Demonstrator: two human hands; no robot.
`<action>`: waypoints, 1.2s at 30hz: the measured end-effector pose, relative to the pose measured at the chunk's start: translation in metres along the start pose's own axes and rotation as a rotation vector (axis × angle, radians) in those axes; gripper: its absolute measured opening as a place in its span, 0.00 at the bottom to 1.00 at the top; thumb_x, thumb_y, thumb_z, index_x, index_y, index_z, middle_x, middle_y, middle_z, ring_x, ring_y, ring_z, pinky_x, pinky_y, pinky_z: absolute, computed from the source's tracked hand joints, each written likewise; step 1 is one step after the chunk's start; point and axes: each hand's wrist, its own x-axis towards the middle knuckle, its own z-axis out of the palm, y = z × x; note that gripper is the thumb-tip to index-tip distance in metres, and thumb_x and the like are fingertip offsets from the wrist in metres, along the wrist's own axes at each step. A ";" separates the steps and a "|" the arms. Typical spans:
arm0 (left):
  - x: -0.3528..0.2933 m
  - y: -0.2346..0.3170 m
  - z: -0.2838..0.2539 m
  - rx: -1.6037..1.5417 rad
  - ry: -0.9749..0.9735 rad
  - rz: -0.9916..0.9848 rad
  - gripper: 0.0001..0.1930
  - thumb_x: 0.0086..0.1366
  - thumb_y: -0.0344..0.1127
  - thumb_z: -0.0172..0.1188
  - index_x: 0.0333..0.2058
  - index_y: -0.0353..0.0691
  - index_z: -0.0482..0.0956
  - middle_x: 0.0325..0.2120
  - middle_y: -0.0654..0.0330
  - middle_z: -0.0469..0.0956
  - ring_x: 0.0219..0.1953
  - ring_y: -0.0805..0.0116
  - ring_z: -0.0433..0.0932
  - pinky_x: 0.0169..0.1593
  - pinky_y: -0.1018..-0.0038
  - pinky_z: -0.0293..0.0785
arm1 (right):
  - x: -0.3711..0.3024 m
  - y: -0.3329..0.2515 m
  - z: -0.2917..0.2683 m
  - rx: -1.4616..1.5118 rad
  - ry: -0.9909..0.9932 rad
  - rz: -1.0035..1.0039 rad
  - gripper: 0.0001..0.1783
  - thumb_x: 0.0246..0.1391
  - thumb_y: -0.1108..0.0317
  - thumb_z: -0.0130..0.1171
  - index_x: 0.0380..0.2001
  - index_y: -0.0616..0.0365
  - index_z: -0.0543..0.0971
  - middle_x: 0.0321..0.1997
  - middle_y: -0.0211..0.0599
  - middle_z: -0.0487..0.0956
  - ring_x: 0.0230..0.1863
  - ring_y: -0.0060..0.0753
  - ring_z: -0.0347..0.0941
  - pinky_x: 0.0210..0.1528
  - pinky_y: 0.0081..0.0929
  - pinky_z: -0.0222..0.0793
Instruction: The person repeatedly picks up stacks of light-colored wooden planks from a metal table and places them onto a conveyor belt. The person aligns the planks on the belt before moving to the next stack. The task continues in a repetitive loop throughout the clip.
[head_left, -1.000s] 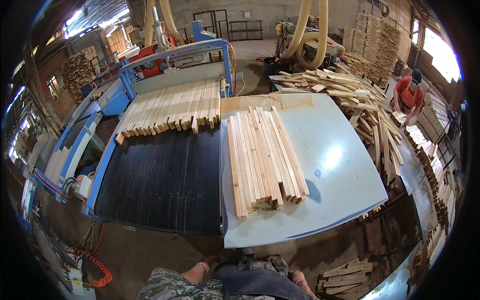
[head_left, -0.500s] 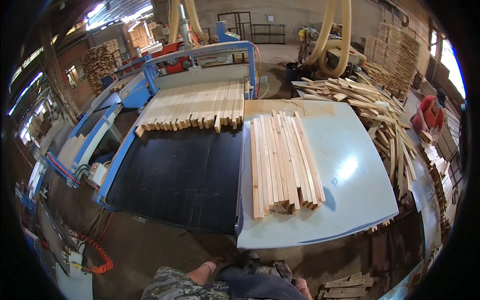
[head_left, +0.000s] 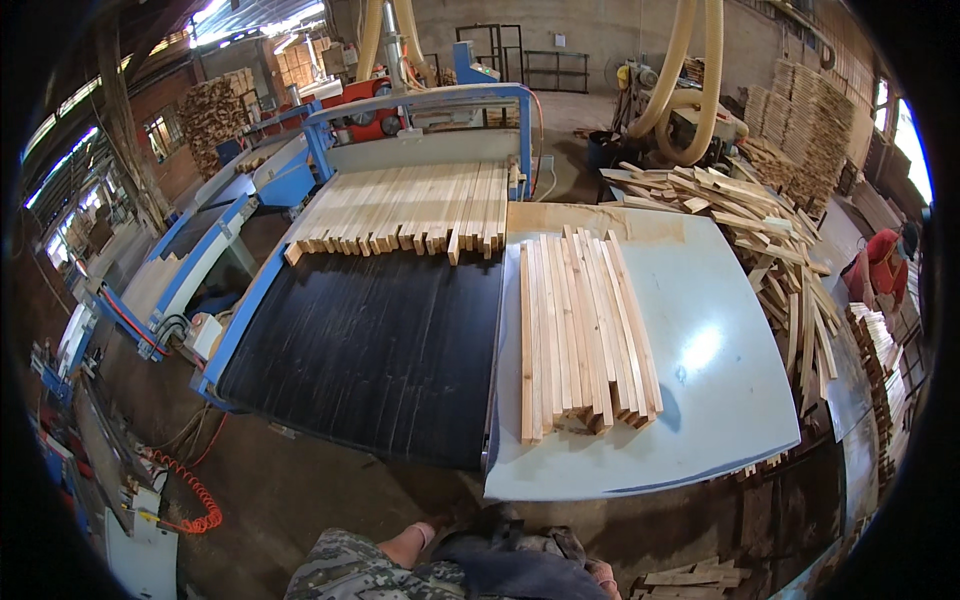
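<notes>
My left hand [head_left: 424, 531], in a pinkish glove, hangs low in front of my body at the lower edge; its fingers are hidden. Of my right hand [head_left: 604, 577] only a bit of pinkish glove shows beside the dark apron, fingers out of sight. Neither hand touches the wood. Nearest ahead is a pale smooth table [head_left: 720, 400] with a loose stack of wooden strips [head_left: 575, 330] lying lengthwise on it. To its left a black conveyor belt [head_left: 360, 350] carries a row of wooden strips [head_left: 410, 205] side by side, their near ends uneven, beneath a blue machine frame [head_left: 430, 92].
A messy heap of wooden offcuts [head_left: 760, 225] lies right of the table. Beyond it a person in red [head_left: 882, 268] handles strips. A second conveyor [head_left: 200, 240] stands at left, with a coiled orange hose [head_left: 205, 505] nearby. More offcuts [head_left: 695, 578] lie low right.
The whole view has shifted slightly, with the scene now farther right in the picture. The strips on the table and belt keep their places, and my hands stay low by my body.
</notes>
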 end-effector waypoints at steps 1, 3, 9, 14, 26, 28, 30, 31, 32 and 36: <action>-0.002 0.008 0.001 -0.046 0.069 0.000 0.25 0.64 0.53 0.69 0.53 0.43 0.88 0.59 0.54 0.82 0.58 0.56 0.76 0.60 0.57 0.72 | 0.000 0.002 0.001 -0.059 -0.040 0.031 0.21 0.65 0.52 0.54 0.54 0.45 0.86 0.58 0.36 0.86 0.61 0.44 0.80 0.62 0.37 0.75; 0.008 0.026 -0.008 0.017 -0.101 -0.234 0.36 0.63 0.60 0.69 0.62 0.40 0.81 0.66 0.52 0.76 0.64 0.52 0.73 0.65 0.56 0.70 | 0.009 0.008 0.004 -0.173 -0.115 0.088 0.18 0.65 0.53 0.54 0.49 0.46 0.87 0.53 0.39 0.87 0.57 0.44 0.82 0.57 0.39 0.77; 0.004 0.015 -0.010 -0.213 -0.115 -0.117 0.22 0.65 0.51 0.67 0.49 0.39 0.88 0.51 0.56 0.85 0.52 0.56 0.78 0.58 0.57 0.72 | 0.010 0.011 0.009 -0.178 -0.056 0.035 0.16 0.66 0.56 0.53 0.46 0.47 0.86 0.49 0.41 0.87 0.54 0.46 0.83 0.52 0.40 0.78; 0.025 0.004 -0.008 -0.006 -0.227 -0.042 0.22 0.69 0.49 0.61 0.50 0.37 0.87 0.50 0.55 0.85 0.53 0.57 0.79 0.61 0.59 0.70 | 0.009 0.023 0.014 -0.166 0.018 0.019 0.15 0.65 0.57 0.54 0.44 0.47 0.86 0.49 0.42 0.87 0.54 0.47 0.83 0.51 0.41 0.79; 0.033 0.021 -0.016 -0.117 -0.222 -0.152 0.28 0.71 0.54 0.59 0.53 0.34 0.85 0.52 0.57 0.83 0.54 0.60 0.77 0.61 0.60 0.69 | 0.016 0.004 -0.005 -0.125 0.004 0.004 0.16 0.62 0.55 0.59 0.47 0.47 0.87 0.50 0.42 0.87 0.53 0.50 0.83 0.51 0.42 0.79; 0.028 0.036 -0.011 -0.177 -0.196 -0.184 0.19 0.70 0.48 0.60 0.45 0.37 0.87 0.42 0.62 0.83 0.43 0.66 0.77 0.52 0.62 0.72 | 0.012 0.002 -0.008 -0.112 -0.005 0.039 0.16 0.61 0.55 0.60 0.47 0.47 0.87 0.49 0.42 0.87 0.52 0.50 0.83 0.51 0.42 0.79; 0.029 0.027 -0.011 -0.199 -0.178 -0.203 0.18 0.69 0.46 0.61 0.44 0.37 0.87 0.41 0.63 0.83 0.42 0.66 0.76 0.50 0.62 0.73 | 0.013 -0.006 -0.012 -0.105 -0.026 0.048 0.16 0.61 0.55 0.60 0.47 0.47 0.87 0.49 0.42 0.87 0.52 0.50 0.83 0.51 0.43 0.79; 0.031 0.016 -0.013 -0.200 -0.179 -0.207 0.19 0.69 0.47 0.61 0.46 0.37 0.87 0.44 0.60 0.83 0.45 0.64 0.77 0.53 0.62 0.73 | 0.015 -0.011 -0.014 -0.102 -0.039 0.046 0.16 0.61 0.55 0.60 0.47 0.47 0.87 0.49 0.42 0.87 0.52 0.50 0.83 0.51 0.43 0.79; 0.037 -0.002 -0.014 -0.204 -0.179 -0.208 0.21 0.68 0.48 0.62 0.48 0.36 0.87 0.47 0.58 0.83 0.48 0.62 0.77 0.55 0.61 0.73 | 0.019 -0.019 -0.018 -0.099 -0.053 0.034 0.15 0.61 0.55 0.61 0.47 0.47 0.87 0.48 0.42 0.87 0.52 0.50 0.83 0.50 0.43 0.79; 0.057 -0.018 -0.014 -0.349 -0.289 -0.227 0.29 0.67 0.52 0.65 0.57 0.34 0.85 0.59 0.50 0.83 0.61 0.53 0.78 0.64 0.59 0.72 | 0.022 -0.028 -0.031 -0.109 -0.062 0.051 0.15 0.61 0.56 0.61 0.47 0.47 0.87 0.48 0.42 0.88 0.51 0.50 0.83 0.50 0.44 0.79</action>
